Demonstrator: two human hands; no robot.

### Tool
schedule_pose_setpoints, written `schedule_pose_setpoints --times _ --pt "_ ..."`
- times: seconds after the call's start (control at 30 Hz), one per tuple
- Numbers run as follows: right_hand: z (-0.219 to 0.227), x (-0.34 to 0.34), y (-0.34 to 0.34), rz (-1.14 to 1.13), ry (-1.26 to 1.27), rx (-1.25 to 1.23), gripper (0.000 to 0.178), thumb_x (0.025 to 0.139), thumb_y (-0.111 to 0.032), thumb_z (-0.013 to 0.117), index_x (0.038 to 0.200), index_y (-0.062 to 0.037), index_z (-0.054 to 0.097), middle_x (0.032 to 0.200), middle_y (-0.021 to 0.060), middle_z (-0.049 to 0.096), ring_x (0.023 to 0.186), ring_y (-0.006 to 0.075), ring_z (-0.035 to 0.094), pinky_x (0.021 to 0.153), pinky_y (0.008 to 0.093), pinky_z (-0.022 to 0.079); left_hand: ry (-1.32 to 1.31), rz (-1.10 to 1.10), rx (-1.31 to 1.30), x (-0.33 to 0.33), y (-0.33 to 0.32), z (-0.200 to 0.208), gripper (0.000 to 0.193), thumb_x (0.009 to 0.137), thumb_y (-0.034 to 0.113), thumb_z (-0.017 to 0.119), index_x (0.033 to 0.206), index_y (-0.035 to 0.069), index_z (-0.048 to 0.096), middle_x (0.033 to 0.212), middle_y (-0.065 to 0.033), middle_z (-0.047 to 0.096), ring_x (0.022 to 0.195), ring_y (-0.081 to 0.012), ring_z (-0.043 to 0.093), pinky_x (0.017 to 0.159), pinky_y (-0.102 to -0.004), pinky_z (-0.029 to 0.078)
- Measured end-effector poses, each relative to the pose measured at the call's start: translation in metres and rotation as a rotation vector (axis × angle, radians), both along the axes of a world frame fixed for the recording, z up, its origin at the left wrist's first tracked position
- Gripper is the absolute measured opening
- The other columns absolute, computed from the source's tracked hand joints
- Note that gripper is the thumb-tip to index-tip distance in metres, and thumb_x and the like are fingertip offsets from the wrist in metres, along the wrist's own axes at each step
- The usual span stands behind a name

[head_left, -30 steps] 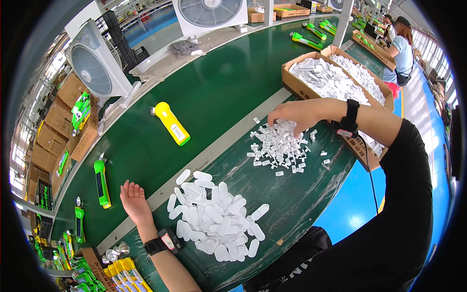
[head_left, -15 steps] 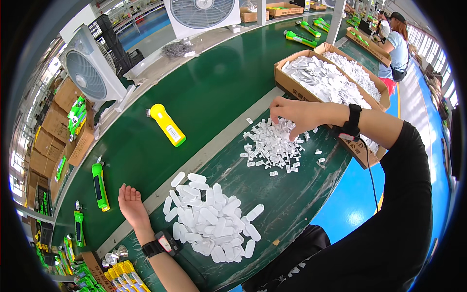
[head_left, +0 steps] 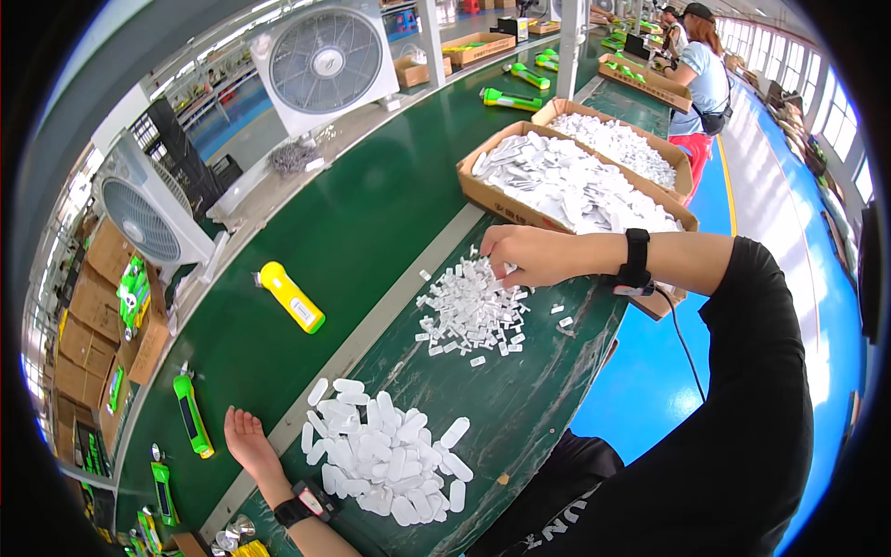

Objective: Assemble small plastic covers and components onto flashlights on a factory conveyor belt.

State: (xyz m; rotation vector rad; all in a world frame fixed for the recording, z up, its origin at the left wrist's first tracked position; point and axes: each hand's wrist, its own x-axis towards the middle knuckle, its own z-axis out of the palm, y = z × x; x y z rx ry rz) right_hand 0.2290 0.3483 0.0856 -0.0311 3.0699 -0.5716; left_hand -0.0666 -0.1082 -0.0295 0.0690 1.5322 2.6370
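My right hand [head_left: 531, 255] reaches over a pile of small white plastic parts [head_left: 473, 311], palm down. Its thumb and fingers are drawn together at the pile's far right side; what they pinch is too small to make out. My left hand [head_left: 251, 441] is open, palm up with fingers slightly bent, at the metal strip beside the green belt. It holds nothing. Nearest to it are a green flashlight [head_left: 192, 416] on the belt and a heap of white oblong plastic covers [head_left: 385, 455] on the table. Farther along the belt lies a yellow flashlight [head_left: 292, 297].
Two cardboard boxes, one of white flat pieces [head_left: 575, 181] and one of smaller white pieces [head_left: 617, 144], stand beyond my right hand. Fans [head_left: 325, 60] line the belt's far side. A co-worker [head_left: 701, 84] is at the far right. A cable [head_left: 685, 348] hangs from my right wrist.
The whole view has swung, so the table sits lower and further left. My right thumb and fingers have come closer together at the small parts. My left hand stays open.
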Motion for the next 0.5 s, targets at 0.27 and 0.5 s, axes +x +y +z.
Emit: schedule_pose_setpoints --times 0.27,0.5 --pt "0.045 0.085 0.021 -0.214 0.067 0.047 0.017 0.075 -0.016 0.069 0.074 -0.0014 0.061 0.105 0.0156 0.057 0.101 0.0312 0.055 0.088 0.0375 0.043 0.029 0.066 -0.107 -0.003 -0.004 -0.009 0.032 0.089 0.022 0.054 0.113 0.001 0.055 0.096 -0.0057 0.056 0.083 -0.0142 0.053 0.074 -0.0273 0.045" --pt "0.065 0.138 -0.023 -0.333 0.080 -0.181 0.020 0.078 -0.021 0.069 0.076 -0.0021 0.064 0.095 0.0135 0.060 0.092 0.0246 0.059 0.073 0.0331 0.052 0.105 0.041 -0.107 -0.005 0.007 -0.002 0.029 0.088 0.019 0.057 0.109 0.000 0.054 0.095 -0.0084 0.058 0.083 -0.0162 0.055 0.075 -0.0280 0.046"
